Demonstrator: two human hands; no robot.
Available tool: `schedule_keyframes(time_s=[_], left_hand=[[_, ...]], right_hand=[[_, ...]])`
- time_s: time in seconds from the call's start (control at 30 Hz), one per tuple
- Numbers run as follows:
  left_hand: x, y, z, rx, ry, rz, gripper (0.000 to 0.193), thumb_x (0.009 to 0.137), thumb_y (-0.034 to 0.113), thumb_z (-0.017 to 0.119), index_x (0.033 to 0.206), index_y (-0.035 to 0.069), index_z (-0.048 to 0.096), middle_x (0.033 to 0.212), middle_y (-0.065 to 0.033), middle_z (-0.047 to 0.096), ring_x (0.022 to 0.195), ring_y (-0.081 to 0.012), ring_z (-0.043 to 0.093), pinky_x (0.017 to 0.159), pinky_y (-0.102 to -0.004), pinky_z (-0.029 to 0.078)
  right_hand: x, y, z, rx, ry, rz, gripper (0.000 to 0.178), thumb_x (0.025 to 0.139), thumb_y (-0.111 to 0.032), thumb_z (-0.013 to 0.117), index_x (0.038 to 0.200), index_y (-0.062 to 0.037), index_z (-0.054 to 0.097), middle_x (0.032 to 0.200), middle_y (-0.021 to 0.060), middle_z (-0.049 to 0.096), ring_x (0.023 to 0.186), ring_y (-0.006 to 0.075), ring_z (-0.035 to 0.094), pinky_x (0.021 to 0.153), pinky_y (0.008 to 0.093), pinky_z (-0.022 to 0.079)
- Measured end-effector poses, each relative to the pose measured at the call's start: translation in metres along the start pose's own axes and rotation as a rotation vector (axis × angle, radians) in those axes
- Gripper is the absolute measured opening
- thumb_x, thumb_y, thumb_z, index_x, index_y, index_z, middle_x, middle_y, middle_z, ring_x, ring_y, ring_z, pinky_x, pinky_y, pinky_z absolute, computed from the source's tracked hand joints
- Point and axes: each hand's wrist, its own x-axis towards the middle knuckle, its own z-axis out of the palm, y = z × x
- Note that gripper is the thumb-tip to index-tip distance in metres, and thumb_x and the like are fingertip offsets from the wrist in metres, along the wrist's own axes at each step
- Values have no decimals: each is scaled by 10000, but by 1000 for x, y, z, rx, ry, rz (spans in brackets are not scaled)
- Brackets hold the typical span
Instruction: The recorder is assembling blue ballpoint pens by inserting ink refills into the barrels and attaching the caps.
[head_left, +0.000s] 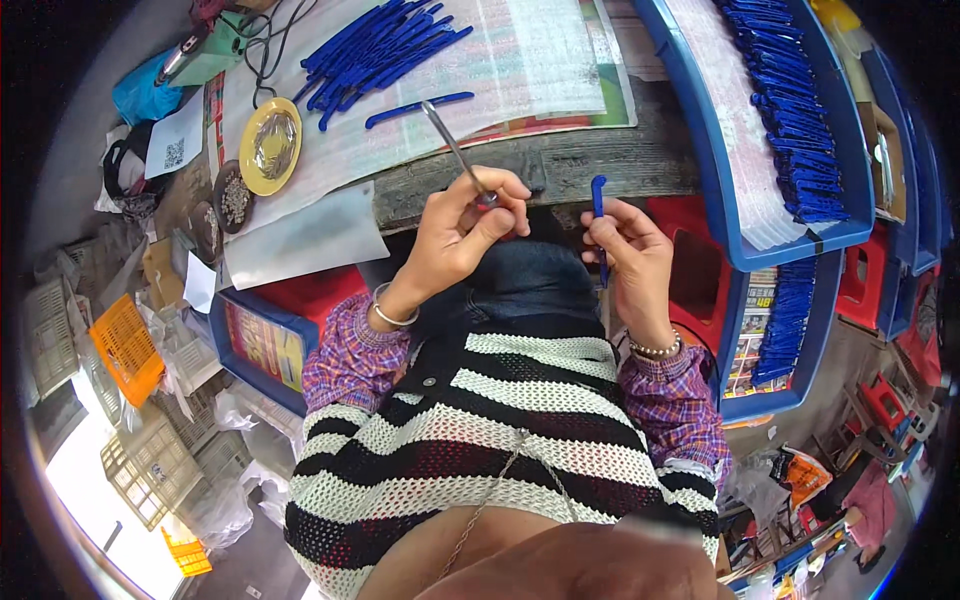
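My left hand (450,235) is closed round the handle of a slim metal-shafted hand tool (450,140), its rounded tip pointing up and away over the table edge. What kind of tool it is, I cannot make out. Between the thumb and fingers of my right hand (635,255) a narrow blue plastic piece (598,190) with a hooked top end stands upright. Tool and piece are apart. On the table lies a single similar blue piece (418,110), and behind it a loose pile of them (370,55).
A blue tray (725,215) at the right holds rows of blue pieces; another blue tray (765,405) sits below it. A yellow dish (251,175) with shiny contents and a dark dish of small bits (234,198) stand left. Red stools (690,225) are near my legs.
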Motion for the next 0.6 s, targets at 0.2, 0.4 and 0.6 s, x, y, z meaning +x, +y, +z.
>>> schedule_keyframes(time_s=[0.2, 0.4, 0.6], left_hand=[[3, -3, -2, -8, 11, -42, 177, 898, 65, 530, 1063, 3, 516, 788, -62, 570, 718, -119, 574, 626, -223, 455], [-1, 16, -4, 108, 34, -104, 153, 891, 78, 528, 1031, 14, 524, 771, -57, 576, 700, -126, 577, 611, -238, 470], [1, 2, -1, 315, 9, -20, 180, 790, 8, 591, 970, 11, 601, 787, -45, 621, 732, -101, 595, 679, -246, 473]], right_hand=[[6, -1, 0, -27, -6, 20, 182, 841, -59, 614, 1011, 1, 586, 899, 75, 634, 651, 82, 554, 530, 200, 456], [3, -11, 18, -85, -3, 24, 165, 829, -62, 625, 971, 12, 587, 769, 23, 593, 553, 60, 496, 463, 185, 384], [-1, -4, 15, -168, 65, 27, 130, 808, -40, 636, 924, 4, 597, 689, -5, 542, 518, 52, 483, 435, 182, 362]])
